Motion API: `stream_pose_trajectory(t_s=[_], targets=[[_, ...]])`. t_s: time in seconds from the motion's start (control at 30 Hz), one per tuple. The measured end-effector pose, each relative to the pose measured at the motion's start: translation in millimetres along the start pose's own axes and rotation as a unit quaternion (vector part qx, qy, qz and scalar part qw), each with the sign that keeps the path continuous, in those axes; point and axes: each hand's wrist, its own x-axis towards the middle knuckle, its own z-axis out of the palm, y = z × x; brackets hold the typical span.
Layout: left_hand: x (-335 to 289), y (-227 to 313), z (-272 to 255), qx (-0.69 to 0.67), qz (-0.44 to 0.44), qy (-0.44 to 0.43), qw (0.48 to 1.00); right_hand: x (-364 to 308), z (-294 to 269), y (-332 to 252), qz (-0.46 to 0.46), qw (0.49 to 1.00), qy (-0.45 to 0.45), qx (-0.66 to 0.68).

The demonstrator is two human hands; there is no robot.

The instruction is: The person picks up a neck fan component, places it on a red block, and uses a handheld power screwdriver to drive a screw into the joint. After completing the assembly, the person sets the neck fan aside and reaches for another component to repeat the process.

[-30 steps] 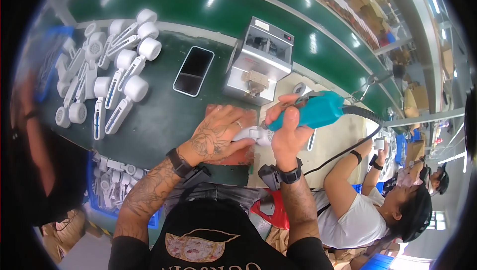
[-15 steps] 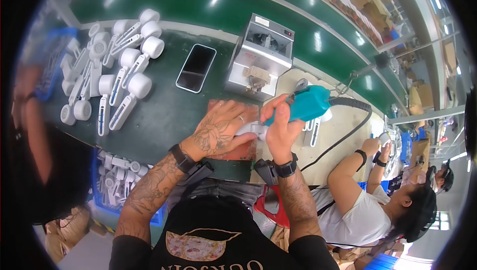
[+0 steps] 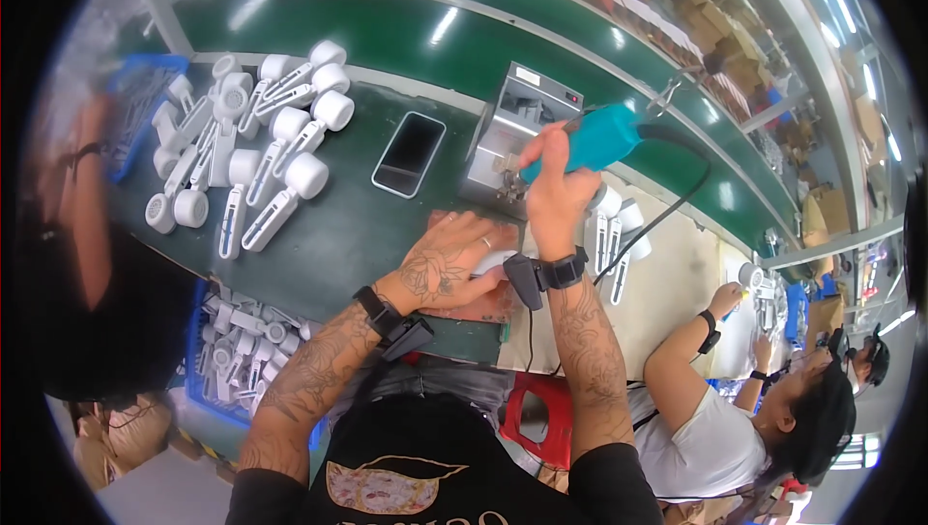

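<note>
My right hand (image 3: 558, 201) is wrapped round a teal electric screwdriver (image 3: 601, 138) with a dark cable at its rear end. The tool's front end is close to the outlet of a grey metal screw dispenser (image 3: 541, 100); whether they touch cannot be made out. My left hand (image 3: 447, 259) presses a white plastic part (image 3: 495, 261) down on a reddish mat (image 3: 483, 305). My fingers and right wrist hide much of that part.
White handheld units (image 3: 290, 177) lie in a cluster at the left, beside a phone (image 3: 410, 153). More lie right of the dispenser (image 3: 604, 235). A blue crate (image 3: 198, 370) of white parts stands below the table edge. A co-worker in white (image 3: 701, 443) sits at the right.
My right hand has lifted the screwdriver off the white part and carried it up toward the dispenser. My left hand still holds the part on the mat. The view has shifted slightly.
</note>
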Motion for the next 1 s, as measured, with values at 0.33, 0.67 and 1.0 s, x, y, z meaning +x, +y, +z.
stream_pose_trajectory(t_s=[0.33,0.67,1.0], targets=[[0.8,-8.1,-1.7,-0.021,-0.009,-0.032,0.999,-21.2,-8.7,-22.5,0.099,0.995,0.005,-0.018],[1.9,-7.0,0.1,-0.039,0.018,-0.007,0.999,-77.1,-54.5,-39.3,0.097,0.995,-0.025,0.025],[1.4,-10.7,7.0,-0.039,0.028,0.008,0.999,-86.3,-51.6,-23.9,0.121,0.991,-0.027,0.044]])
